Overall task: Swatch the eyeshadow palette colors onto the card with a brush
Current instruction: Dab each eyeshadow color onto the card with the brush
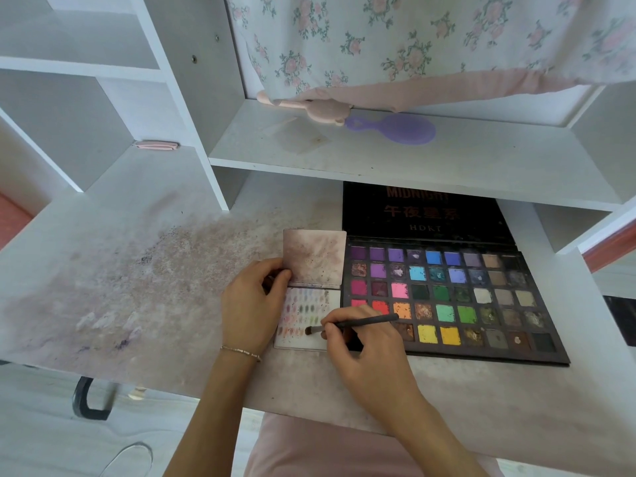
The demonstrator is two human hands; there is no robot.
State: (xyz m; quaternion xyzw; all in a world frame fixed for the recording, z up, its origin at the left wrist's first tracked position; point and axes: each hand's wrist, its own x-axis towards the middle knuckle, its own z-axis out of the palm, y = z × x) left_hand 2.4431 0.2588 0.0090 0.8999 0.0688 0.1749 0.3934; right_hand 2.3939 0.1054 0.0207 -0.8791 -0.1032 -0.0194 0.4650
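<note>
In the head view, the right hand (361, 342) pinches the brush (351, 324), tip on the card (332, 297) beside the palette's (451, 297) left edge near the desk's (137, 270) front edge, while the left hand (253, 304) grips the card's flap; a long stroke could smear neighbouring swatches.

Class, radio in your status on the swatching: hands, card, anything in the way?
Right hand pinching brush, tip on card. Left hand holding the card's edge. Palette open beside it. Nothing in the way.
</note>
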